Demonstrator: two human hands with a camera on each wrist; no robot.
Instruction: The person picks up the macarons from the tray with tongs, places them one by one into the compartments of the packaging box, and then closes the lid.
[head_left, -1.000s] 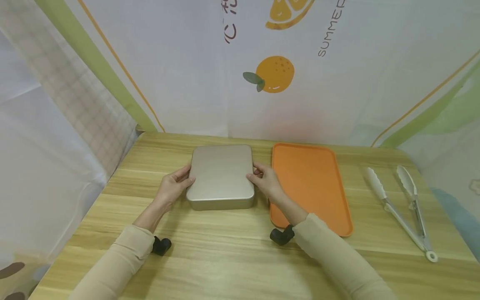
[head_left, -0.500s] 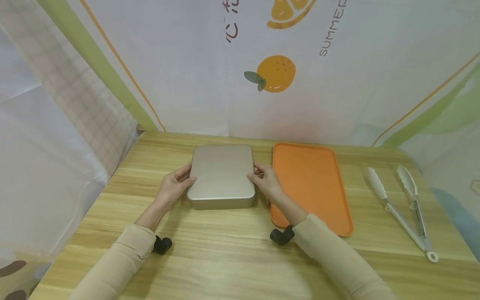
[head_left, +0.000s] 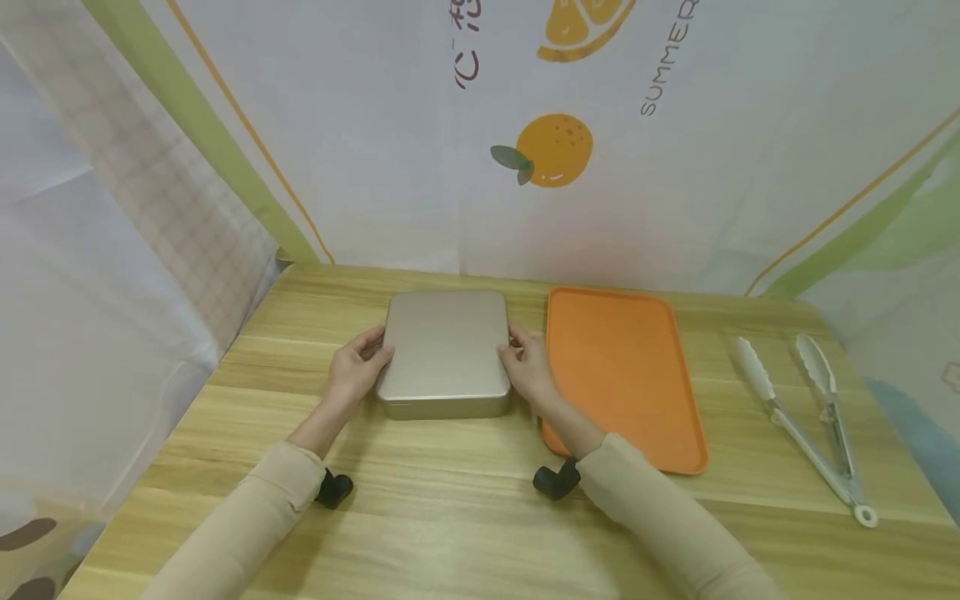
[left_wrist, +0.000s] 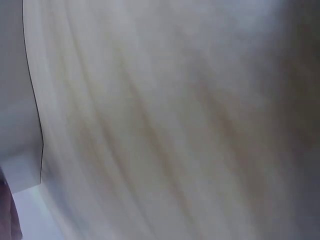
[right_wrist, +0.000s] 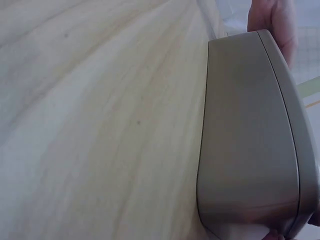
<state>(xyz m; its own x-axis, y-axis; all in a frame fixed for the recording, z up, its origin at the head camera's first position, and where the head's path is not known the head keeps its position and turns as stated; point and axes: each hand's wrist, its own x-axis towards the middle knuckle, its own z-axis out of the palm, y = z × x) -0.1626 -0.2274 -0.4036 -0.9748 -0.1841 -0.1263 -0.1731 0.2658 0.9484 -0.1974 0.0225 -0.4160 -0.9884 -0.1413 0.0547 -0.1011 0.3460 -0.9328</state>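
A flat, rounded-corner metal tin (head_left: 448,346) with its lid on lies on the wooden table, left of an orange tray. My left hand (head_left: 355,367) grips its left side, thumb at the lid's edge and fingers along the wall. On the opposite side my right hand (head_left: 531,367) holds it the same way, thumb against the lid's rim. In the right wrist view a thin seam runs between the lid and the base of the tin (right_wrist: 245,135). The left wrist view shows mostly blurred tabletop, with the tin's wall (left_wrist: 17,90) at its left edge.
The orange tray (head_left: 622,375) lies close to the right hand, partly under the right forearm. Farther right rests a pair of spread tongs (head_left: 810,433) with white scalloped tips. A printed white cloth (head_left: 375,167) hangs behind the table (head_left: 435,500).
Both wrists have drawn slightly inward, and the right thumb has shifted toward the lid's edge. The tin, tray and tongs stay in place, with the lid on.
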